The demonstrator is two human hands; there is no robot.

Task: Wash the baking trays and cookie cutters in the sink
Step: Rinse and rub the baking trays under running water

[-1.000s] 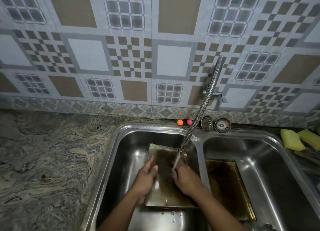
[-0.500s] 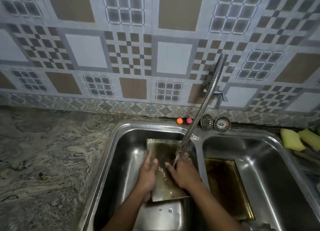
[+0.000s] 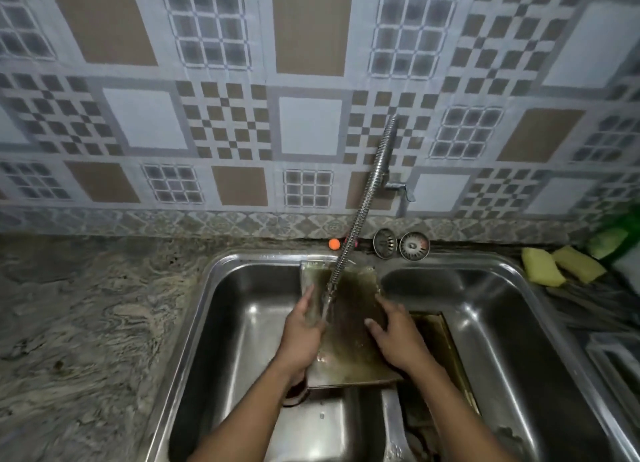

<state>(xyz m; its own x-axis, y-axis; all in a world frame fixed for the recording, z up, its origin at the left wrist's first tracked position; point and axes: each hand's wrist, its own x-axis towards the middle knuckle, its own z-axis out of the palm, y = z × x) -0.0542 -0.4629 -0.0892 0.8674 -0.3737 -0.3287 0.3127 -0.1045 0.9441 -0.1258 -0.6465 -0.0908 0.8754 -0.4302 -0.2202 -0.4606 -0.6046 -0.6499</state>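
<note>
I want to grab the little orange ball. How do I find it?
Find the double steel sink. On the ledge behind it, just left of the springy tap hose, sits the orange ball. It is tiny and bright, unlike the two grey metal strainers to its right.

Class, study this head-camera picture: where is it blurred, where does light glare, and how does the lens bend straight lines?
Head view: dim overall; the wide lens bows the tiled wall and the rim of the sink; glare streaks the left basin; the green object at the right edge is smeared.
</note>
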